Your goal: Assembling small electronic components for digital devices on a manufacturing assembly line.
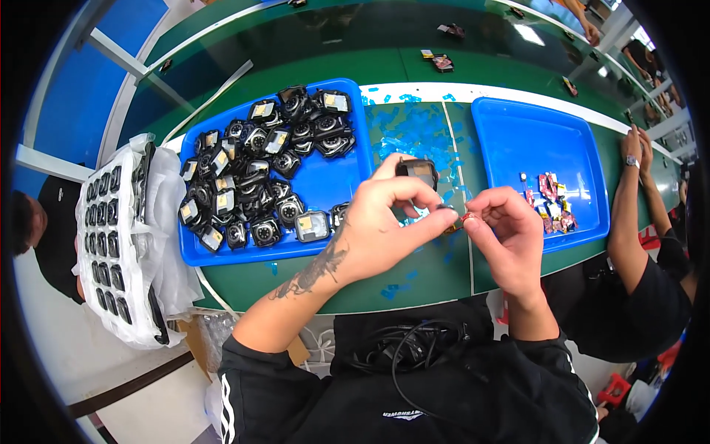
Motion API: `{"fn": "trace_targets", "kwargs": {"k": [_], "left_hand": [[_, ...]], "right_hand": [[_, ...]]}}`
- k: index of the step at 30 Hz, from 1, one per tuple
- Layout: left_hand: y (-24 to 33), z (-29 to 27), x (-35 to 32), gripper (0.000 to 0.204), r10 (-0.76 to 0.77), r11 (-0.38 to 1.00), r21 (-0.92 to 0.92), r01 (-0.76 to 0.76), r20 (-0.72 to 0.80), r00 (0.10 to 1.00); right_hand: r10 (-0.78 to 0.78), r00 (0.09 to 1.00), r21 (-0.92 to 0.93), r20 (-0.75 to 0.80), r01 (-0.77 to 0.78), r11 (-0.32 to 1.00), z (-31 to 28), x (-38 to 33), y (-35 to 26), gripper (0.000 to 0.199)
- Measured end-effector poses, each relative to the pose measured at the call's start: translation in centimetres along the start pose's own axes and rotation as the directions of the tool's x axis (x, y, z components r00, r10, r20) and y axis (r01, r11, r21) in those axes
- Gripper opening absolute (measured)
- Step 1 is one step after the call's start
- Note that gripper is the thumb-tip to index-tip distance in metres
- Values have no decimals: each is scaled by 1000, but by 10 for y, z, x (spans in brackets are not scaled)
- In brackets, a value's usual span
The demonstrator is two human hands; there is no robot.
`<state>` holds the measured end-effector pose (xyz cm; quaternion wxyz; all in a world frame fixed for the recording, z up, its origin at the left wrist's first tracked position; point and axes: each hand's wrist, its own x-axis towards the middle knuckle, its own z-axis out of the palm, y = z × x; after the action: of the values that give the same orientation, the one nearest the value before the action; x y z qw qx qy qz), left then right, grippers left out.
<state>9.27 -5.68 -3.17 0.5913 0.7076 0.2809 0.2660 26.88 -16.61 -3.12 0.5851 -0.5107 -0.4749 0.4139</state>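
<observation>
My left hand [392, 218] is closed, with a black smartwatch case [418, 172] held in its fingers. Its thumb and index finger also pinch together at a small dark bit, partly hidden. Right beside those fingertips, my right hand [510, 233] pinches a small reddish part [467, 217]. Both hands are over the green table, between two blue trays. Many black watch cases [255, 140] lie heaped in the left tray [344, 174], several showing pale rectangular insides. Small red, white and yellow parts [551, 203] are piled in the right tray [510, 140].
Blue film scraps [414, 133] litter the green table [347, 296]. A white padded tray of black watch pieces [107, 237] stands at the left edge. Beyond a white rail, small parts [442, 63] sit on a green conveyor. A co-worker's arms [629, 185] reach in at right.
</observation>
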Motion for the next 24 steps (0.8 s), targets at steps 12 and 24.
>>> {"fn": "trace_targets", "kwargs": {"k": [12, 24], "left_hand": [[-7, 15, -2, 11, -53, 968, -247, 45, -25, 998], [-9, 18, -3, 10, 357, 880, 366, -303, -89, 930]], "right_hand": [[27, 995, 56, -92, -22, 998, 15, -8, 15, 16], [164, 966, -295, 200, -101, 950, -11, 26, -16, 7]]}}
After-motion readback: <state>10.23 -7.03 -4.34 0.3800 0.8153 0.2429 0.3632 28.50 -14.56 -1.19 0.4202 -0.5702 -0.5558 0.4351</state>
